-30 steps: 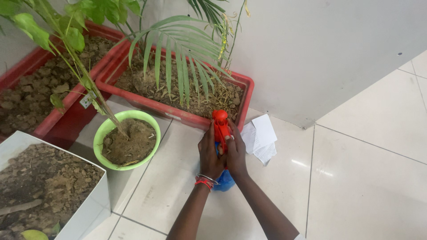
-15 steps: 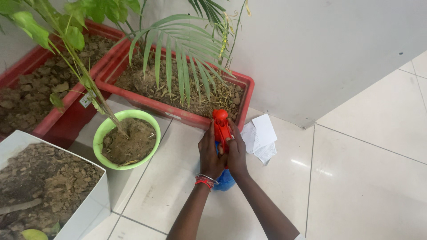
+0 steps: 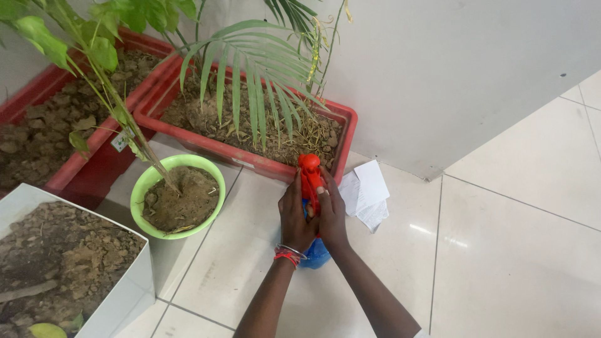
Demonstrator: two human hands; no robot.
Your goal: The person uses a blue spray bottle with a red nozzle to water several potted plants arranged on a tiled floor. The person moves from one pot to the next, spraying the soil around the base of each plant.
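A spray bottle [image 3: 311, 188] is clasped between the left hand [image 3: 295, 216] and right hand [image 3: 332, 213]. Both grips are pressed around it, near the red planter [image 3: 269, 168].

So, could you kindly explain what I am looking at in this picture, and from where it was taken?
There is no machine here: a camera worn on a person's head looks down at their own two bare hands. The left hand and right hand together hold a spray bottle with a red top and blue body. On the tiled floor lie folded white papers, a green pot of soil, a red planter with a palm, a second red planter and a white box of soil.
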